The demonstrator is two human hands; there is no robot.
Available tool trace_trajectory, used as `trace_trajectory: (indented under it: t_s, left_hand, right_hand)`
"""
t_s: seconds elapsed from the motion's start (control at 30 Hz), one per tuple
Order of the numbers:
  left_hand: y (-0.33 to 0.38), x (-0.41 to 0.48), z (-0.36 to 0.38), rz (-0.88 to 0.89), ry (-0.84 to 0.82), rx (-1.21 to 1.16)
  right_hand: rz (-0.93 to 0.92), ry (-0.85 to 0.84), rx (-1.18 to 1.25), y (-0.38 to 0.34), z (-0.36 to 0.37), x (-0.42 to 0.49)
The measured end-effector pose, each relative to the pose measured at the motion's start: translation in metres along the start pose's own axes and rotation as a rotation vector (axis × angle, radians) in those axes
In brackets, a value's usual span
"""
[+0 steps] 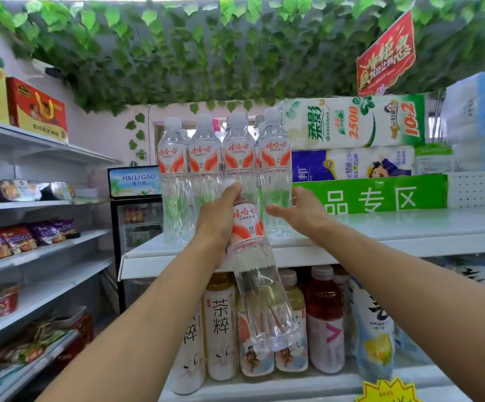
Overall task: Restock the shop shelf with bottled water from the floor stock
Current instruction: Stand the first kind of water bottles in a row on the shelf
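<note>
My left hand (217, 224) grips a clear water bottle (260, 288) with a red and white label, held tilted in front of the top shelf edge (351, 246), cap up by my thumb. Several matching water bottles (206, 175) stand upright in rows at the left end of that white top shelf. My right hand (299, 213) reaches in with fingers spread, touching the rightmost standing bottle (274, 175) near its lower half.
Packs of tissue rolls (351, 123) and a green sign (380, 195) sit behind on the top shelf. Tea and juice bottles (324, 320) fill the shelf below. Snack shelves (41, 245) run along the left, with a drinks fridge (136, 216) beyond.
</note>
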State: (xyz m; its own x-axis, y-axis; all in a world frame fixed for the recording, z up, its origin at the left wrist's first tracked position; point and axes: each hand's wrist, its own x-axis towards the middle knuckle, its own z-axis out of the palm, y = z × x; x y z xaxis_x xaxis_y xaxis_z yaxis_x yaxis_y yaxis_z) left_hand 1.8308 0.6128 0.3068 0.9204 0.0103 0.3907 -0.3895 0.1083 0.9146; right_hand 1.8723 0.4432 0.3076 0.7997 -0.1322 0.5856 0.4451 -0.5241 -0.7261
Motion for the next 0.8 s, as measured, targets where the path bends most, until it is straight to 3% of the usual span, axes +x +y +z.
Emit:
trace_trajectory:
  t_s: [0.8]
  left_hand:
    - [0.0,0.003,0.001,-0.02,0.006,0.037]
  right_hand:
    - [0.065,-0.003,-0.021,0.018,0.023,0.039]
